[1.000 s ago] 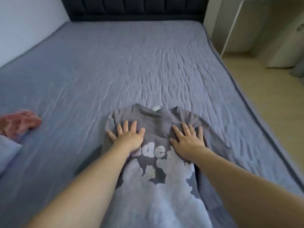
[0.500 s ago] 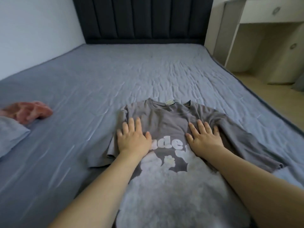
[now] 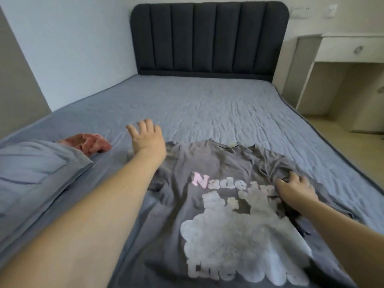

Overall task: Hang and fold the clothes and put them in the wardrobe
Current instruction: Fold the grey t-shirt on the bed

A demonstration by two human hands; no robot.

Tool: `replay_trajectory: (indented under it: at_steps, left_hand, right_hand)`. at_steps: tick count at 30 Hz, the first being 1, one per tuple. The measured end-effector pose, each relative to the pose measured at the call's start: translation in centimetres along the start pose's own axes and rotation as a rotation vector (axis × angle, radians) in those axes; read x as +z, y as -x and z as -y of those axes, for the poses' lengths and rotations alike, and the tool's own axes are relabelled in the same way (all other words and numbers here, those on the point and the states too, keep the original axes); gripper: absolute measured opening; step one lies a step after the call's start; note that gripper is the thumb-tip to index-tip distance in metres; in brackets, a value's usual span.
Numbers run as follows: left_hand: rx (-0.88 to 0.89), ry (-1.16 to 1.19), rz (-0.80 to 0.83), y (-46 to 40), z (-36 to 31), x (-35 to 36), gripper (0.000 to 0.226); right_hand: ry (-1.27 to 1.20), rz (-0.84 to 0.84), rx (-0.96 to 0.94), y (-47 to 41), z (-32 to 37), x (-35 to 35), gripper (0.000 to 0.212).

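A grey T-shirt (image 3: 207,163) with pale print lies front up on the bed, collar toward the headboard. My left hand (image 3: 147,138) hovers with spread fingers over the shirt's left shoulder edge, holding nothing. My right hand (image 3: 295,188) grips a bunch of the shirt's fabric near the right sleeve, fingers curled into the cloth. A crumpled pink garment (image 3: 89,144) lies at the left, apart from both hands.
The blue-grey bedsheet (image 3: 207,109) covers a wide bed with a dark padded headboard (image 3: 207,38). A blue pillow (image 3: 35,175) sits at the left. A white desk with a drawer (image 3: 351,50) stands right of the bed, above wooden floor (image 3: 357,154).
My left hand lifted off the shirt's chest and moved left and forward. My right hand shifted right and bunched the fabric near the sleeve. The camera view rose.
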State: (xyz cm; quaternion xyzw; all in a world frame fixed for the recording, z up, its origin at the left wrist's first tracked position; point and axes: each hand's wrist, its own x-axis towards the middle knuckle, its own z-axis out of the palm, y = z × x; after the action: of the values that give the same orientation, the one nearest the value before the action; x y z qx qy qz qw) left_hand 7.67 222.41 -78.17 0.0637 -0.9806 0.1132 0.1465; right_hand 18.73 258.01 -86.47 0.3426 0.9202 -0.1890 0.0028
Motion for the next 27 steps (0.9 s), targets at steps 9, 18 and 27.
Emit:
replay_trajectory:
  at_steps: [9,18,27]
  left_hand:
    - [0.439,0.469,0.559,10.3,-23.1,4.8,0.071]
    - [0.375,0.35,0.258,12.2,-25.3,9.3,0.08]
    - [0.349,0.281,0.213,12.2,-25.8,8.8,0.077]
  right_hand:
    - [-0.303,0.263,0.237,-5.5,-9.0,-3.5,0.029]
    - [0.269,-0.271,0.022,-15.5,-10.6,-11.7,0.03]
    - [0.229,-0.036,-0.648,-8.8,-8.1,2.5,0.067]
